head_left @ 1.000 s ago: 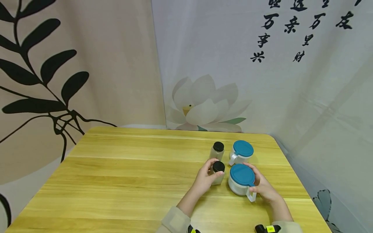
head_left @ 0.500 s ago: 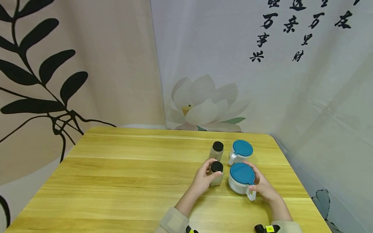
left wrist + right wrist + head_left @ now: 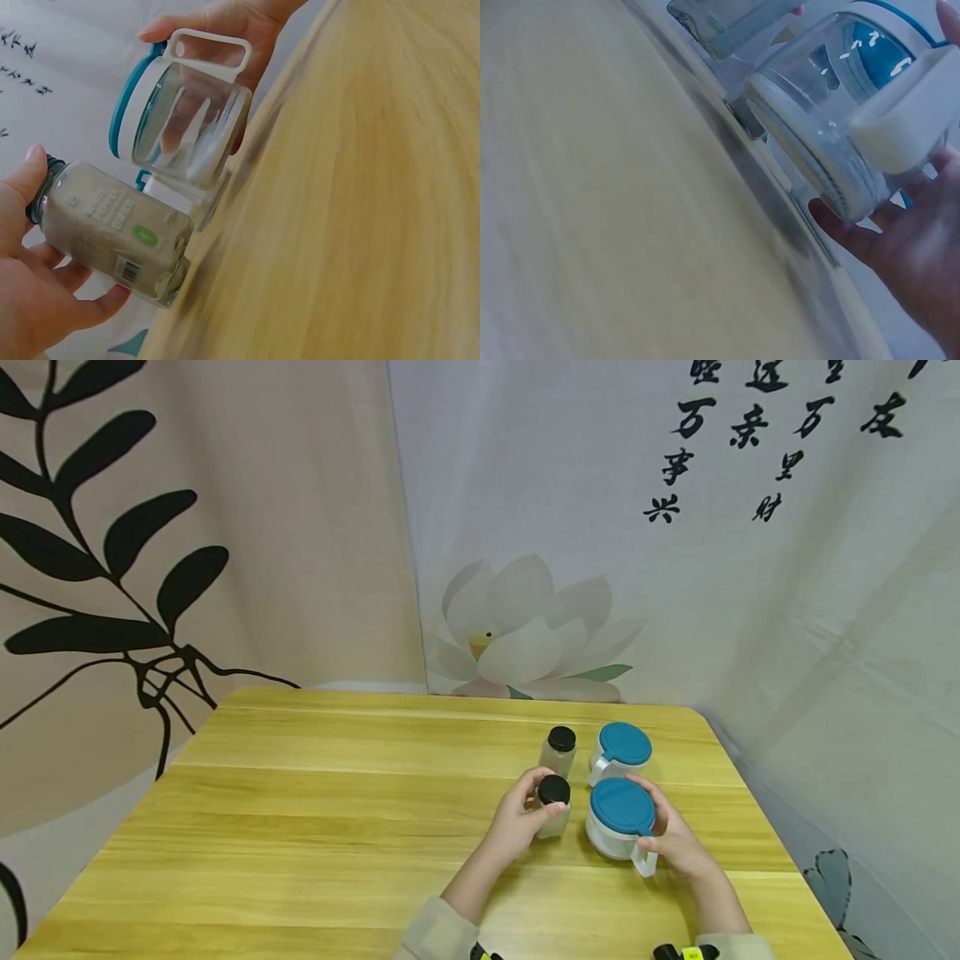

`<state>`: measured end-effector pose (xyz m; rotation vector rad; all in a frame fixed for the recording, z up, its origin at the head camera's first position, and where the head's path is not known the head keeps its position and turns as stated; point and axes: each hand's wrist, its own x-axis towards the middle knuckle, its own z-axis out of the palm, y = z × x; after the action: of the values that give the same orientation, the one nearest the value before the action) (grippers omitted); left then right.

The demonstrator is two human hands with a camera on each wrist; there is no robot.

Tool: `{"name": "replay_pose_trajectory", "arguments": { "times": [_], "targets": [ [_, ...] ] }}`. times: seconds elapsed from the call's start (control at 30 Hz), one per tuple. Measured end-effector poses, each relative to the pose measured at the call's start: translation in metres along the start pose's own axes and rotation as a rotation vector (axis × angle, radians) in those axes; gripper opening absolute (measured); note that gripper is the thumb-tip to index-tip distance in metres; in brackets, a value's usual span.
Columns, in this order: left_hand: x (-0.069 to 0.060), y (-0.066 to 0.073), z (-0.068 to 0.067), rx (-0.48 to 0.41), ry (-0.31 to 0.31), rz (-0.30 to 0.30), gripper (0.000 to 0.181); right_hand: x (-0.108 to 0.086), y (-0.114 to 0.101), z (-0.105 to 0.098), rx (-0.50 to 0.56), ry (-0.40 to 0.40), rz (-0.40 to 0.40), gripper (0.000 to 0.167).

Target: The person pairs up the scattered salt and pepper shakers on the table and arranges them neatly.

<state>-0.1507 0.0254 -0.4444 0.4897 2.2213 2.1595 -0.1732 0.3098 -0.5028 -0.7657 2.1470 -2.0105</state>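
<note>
My left hand (image 3: 517, 818) grips a small clear bottle with a black cap (image 3: 553, 790), thumb on the near side and fingers behind. The left wrist view shows its label, with a green mark, on the bottle (image 3: 112, 225). My right hand (image 3: 678, 839) holds a clear glass jar with a blue lid (image 3: 622, 806) from the right, beside its white handle (image 3: 645, 860). In the right wrist view, fingers of the right hand (image 3: 915, 247) lie round the jar (image 3: 817, 97). The bottle and jar stand upright, side by side with a small gap.
Behind the held bottle stands another black-capped bottle (image 3: 558, 752). A second blue-lidded jar (image 3: 624, 745) is behind the held jar, its handle towards the front left. The wooden table (image 3: 300, 827) reaches back to a printed curtain (image 3: 525, 527).
The left hand and its bottle have shifted slightly left, widening the gap to the held jar. The right hand and its jar have barely moved.
</note>
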Motion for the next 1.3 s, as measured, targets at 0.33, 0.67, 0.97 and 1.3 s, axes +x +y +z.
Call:
{"name": "replay_pose_trajectory", "arguments": {
  "times": [0.33, 0.67, 0.97, 1.3],
  "targets": [
    [0.003, -0.007, -0.005, 0.004, -0.006, -0.004, 0.04, 0.003, -0.007, 0.008, 0.003, 0.03, -0.029, 0.085],
    [0.008, -0.032, -0.012, 0.038, -0.003, 0.003, 0.041, 0.009, -0.012, 0.017, 0.027, 0.026, -0.11, 0.088],
    [0.003, -0.009, -0.02, 0.019, -0.018, 0.015, 0.039, 0.013, -0.014, 0.026, 0.034, 0.043, -0.172, 0.088],
    [-0.004, 0.012, -0.032, -0.001, -0.033, -0.014, 0.043, 0.017, -0.024, 0.041, 0.059, 0.116, -0.143, 0.086]
  ]
}}
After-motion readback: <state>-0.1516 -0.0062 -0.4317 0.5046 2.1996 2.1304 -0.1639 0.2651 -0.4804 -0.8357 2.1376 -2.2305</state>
